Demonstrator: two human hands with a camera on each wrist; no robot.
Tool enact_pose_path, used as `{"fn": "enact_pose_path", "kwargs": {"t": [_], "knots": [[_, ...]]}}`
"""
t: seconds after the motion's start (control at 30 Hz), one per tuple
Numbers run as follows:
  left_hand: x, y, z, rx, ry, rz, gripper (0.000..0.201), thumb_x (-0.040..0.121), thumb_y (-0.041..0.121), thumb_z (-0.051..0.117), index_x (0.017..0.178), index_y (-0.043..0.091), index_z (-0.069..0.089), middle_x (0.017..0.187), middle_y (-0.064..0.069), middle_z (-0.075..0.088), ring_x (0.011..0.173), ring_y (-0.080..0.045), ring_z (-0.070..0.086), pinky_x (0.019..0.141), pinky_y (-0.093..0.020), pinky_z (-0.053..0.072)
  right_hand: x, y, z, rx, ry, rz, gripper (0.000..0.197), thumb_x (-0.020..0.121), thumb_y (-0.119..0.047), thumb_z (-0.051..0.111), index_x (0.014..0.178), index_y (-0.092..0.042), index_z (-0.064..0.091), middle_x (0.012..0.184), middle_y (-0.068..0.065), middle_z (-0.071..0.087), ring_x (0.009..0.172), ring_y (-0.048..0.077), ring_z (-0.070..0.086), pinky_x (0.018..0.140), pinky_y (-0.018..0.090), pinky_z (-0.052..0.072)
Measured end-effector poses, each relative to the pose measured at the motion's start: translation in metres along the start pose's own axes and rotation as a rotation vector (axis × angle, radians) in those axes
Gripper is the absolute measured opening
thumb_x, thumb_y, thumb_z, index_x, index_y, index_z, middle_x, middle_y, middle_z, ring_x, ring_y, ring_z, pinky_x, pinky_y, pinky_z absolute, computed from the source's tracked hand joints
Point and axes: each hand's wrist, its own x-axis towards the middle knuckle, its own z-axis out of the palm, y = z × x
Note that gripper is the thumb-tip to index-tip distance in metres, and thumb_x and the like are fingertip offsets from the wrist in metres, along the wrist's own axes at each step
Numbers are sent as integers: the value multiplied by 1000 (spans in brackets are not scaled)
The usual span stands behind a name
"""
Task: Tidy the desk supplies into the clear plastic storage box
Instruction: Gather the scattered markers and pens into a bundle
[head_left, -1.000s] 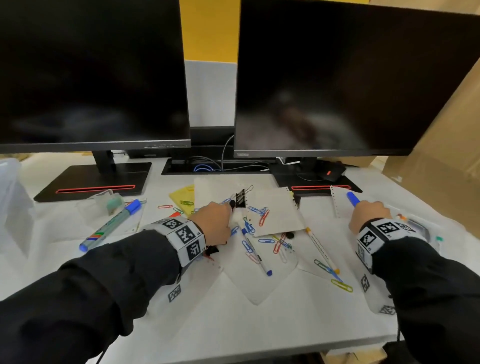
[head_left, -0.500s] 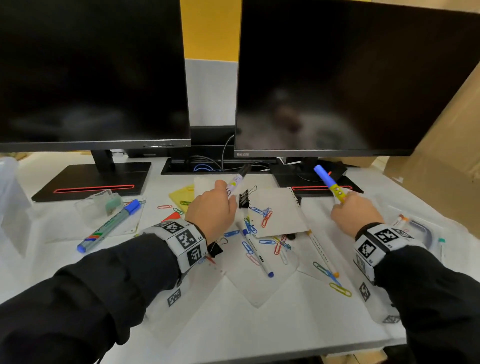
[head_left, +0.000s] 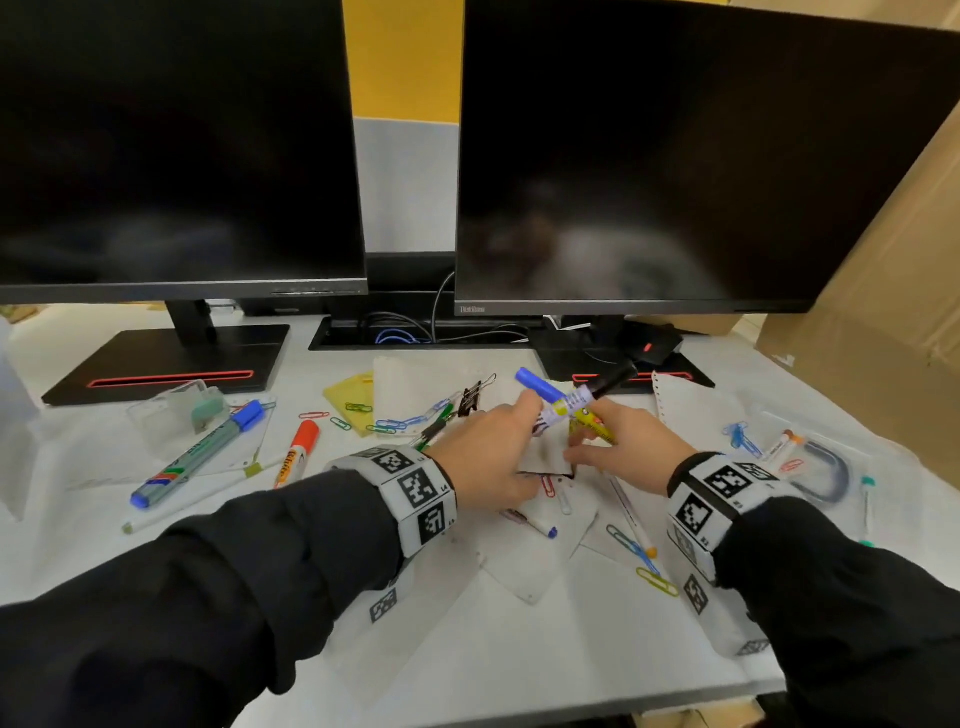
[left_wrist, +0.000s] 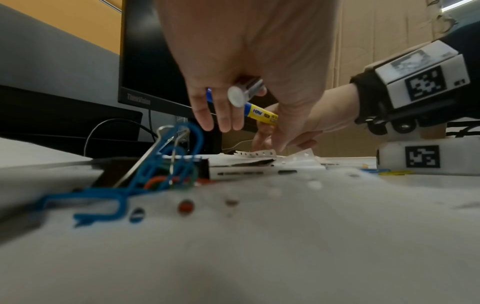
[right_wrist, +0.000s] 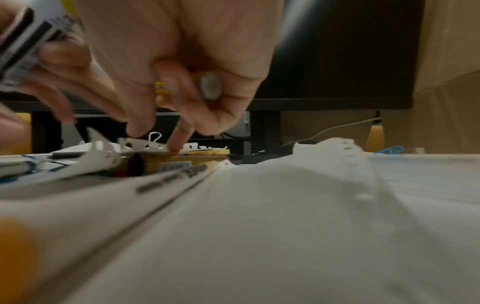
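Two markers crossed, black-capped marker (head_left: 597, 393) in left fingers (head_left: 524, 410), blue-capped marker (head_left: 540, 387) in right.

The white surface (head_left: 519, 654) is strewn with desk supplies. At the left, a green-and-blue marker (head_left: 195, 454) and an orange-capped marker (head_left: 297, 453) are laid on clear plastic sleeves (head_left: 171, 467). Coloured paper clips (head_left: 644, 564) are scattered across the middle — some on loose sheets of punched paper (head_left: 530, 566). Two monitor stands (head_left: 166, 364) are set at the back; what seems a bagged cable (head_left: 826, 470) lies at the right.
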Motion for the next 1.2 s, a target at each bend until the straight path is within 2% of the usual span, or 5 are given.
{"fn": "enact_pose_path", "kwargs": {"t": [0.13, 0.27, 0.73, 1.03, 1.2], "knots": [[-4, 3, -2, 26, -126, 84, 32, 84, 19, 57, 104, 19, 33, 92, 2, 38, 90, -24, 45, 73, -29, 32, -6, -14, 2, -124, -85, -38, 39, 93, -20, 51, 131, -12, 47, 132, 11, 53, 120, 24, 50, 95, 26, 36], [-9, 6, -4, 115, -256, 56, 22, 86, 14, 48, 102, 23, 35, 92, -1, 44, 90, -24, 47, 75, -29, 32, -4, -12, 2, -122, -82, -54, 32, 88, -6, 53, 120, -5, 52, 116, 15, 61, 108, 30, 59, 90, 28, 45], [-6, -5, -2, -95, 263, -282, 19, 98, 30, 32, 103, 12, 32, 74, -5, 51, 62, -26, 48, 60, -32, 36, 10, -2, 11, -158, 72, 95, 35, 96, -18, 41, 131, -13, 40, 113, 15, 57, 98, 28, 58, 79, 32, 46], [-8, -5, -4, -63, 210, -267, 23, 98, 39, 29, 94, 17, 37, 65, 5, 42, 53, -10, 40, 46, -27, 27, 11, -6, 10, -287, -55, 152, 34, 95, -32, 43, 123, -13, 48, 105, 12, 54, 97, 25, 53, 87, 33, 43], [-12, -6, -5, -67, 187, -275, 25, 97, 39, 30, 91, 17, 39, 74, -1, 50, 66, -23, 50, 60, -30, 37, 13, -10, 13, -305, -94, 207, 36, 96, -32, 38, 120, -6, 47, 104, 8, 51, 103, 24, 50, 91, 33, 42]]}}
